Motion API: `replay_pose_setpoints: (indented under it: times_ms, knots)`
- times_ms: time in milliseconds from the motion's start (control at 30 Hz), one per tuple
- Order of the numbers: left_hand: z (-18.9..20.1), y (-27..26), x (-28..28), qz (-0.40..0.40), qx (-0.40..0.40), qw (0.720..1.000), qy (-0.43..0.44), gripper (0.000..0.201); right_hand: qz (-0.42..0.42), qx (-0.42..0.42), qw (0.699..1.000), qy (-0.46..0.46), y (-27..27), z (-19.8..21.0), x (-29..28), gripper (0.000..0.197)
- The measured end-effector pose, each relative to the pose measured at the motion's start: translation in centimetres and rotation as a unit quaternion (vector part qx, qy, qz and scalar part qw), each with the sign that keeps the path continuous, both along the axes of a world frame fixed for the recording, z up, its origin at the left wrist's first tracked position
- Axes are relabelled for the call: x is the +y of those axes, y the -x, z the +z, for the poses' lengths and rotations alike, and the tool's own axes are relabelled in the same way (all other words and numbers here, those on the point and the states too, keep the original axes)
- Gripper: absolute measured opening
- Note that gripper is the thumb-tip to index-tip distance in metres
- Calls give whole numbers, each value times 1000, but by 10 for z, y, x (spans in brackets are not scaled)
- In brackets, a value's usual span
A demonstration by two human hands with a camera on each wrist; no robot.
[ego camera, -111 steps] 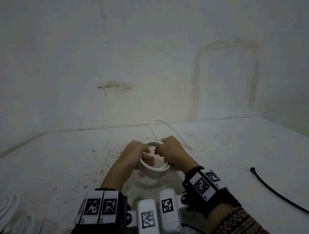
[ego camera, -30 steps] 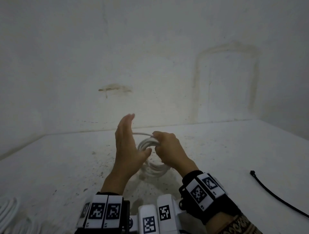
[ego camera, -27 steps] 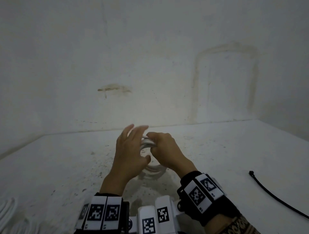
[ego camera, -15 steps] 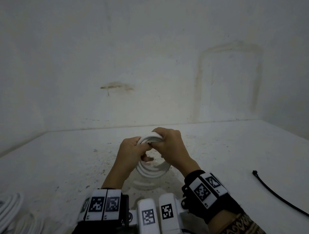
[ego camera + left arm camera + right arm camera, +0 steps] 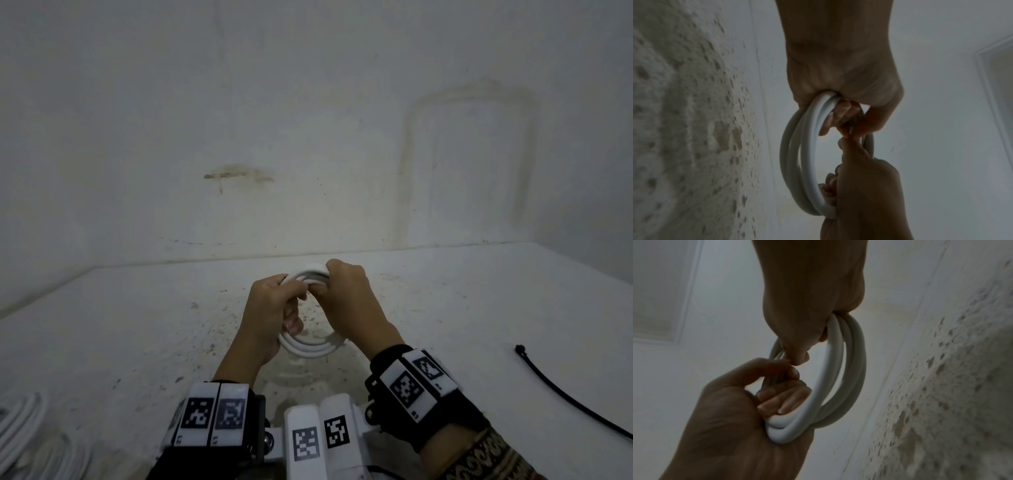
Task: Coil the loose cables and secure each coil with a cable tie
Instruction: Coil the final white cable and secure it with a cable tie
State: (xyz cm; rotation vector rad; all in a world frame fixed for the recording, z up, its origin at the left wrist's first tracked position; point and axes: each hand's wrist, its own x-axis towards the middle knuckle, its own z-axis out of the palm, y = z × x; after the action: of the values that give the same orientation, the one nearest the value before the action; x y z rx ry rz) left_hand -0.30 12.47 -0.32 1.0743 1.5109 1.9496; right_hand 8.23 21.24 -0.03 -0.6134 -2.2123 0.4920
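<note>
White coil [image 5: 310,347], untied, is clenched by left hand [image 5: 270,317] and right hand [image 5: 346,301]; loops seemingly uneven, so spring-open is risked if either grip is loosened for the tie [image 5: 565,397].

Both hands, left hand [image 5: 270,315] and right hand [image 5: 346,301], raised close together (thumbs nearly touching), fingers [image 5: 785,402] curled tight.

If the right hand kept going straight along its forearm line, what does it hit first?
Likely the left hand: the right hand points forward-left, and both grip the white cable coil, thumbs almost touching. Beyond lies bare table. Depth uncertain.
</note>
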Motion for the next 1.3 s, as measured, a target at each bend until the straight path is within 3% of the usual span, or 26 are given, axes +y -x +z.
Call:
replay_pose_setpoints:
  times_ms: [167, 267, 367, 433, 500, 533, 600, 700, 800, 867, 1000, 1100, 1167, 1233, 1300]
  knots:
    - [-3, -4, 5, 57, 27, 998, -6, 44, 46, -6, 998, 52, -5, 6, 4, 34]
    - [-8, -6, 10, 76, 24, 997, 7, 43, 130, -27, 975, 181, -21, 14, 8, 19]
    - [-9, -4, 11, 116, 11, 993, 16, 46, 127, -4, 943, 309, -45, 22, 18, 16]
    - [-9, 0, 11, 136, 2, 991, 16, 49, 41, 28, 936, 348, -63, 24, 29, 22]
    - [-11, 2, 11, 147, 3, 989, 19, 51, -127, -9, 944, 306, -83, 22, 44, 28]
    - [-11, 2, 11, 151, 6, 988, 22, 51, -225, -53, 929, 290, -93, 19, 50, 23]
    - [-12, 1, 11, 151, 12, 988, 25, 52, -378, -136, 865, 302, -112, 11, 54, 22]
    - [-12, -2, 12, 147, 15, 988, 31, 52, -461, -164, 800, 347, -132, -3, 56, 31]
    - [-11, -4, 13, 146, 5, 989, 33, 52, -474, -138, 782, 379, -142, -18, 59, 30]
    - [-11, -4, 13, 146, -12, 989, 30, 52, -465, -111, 794, 375, -144, -25, 60, 26]
    - [-14, -3, 15, 164, -63, 984, 40, 48, -405, -98, 849, 324, -129, -24, 58, 21]
    - [-16, 0, 16, 198, -94, 974, 58, 44, -294, -79, 934, 188, -103, -13, 56, 38]
    - [-17, 3, 16, 224, -114, 966, 63, 43, -160, 17, 981, 104, -82, -4, 44, 47]
    - [-19, 6, 16, 244, -133, 958, 67, 41, -48, 147, 983, 95, -64, 5, 28, 44]
    - [-20, 7, 15, 259, -148, 951, 75, 39, 40, 248, 960, 128, -50, 12, 12, 36]
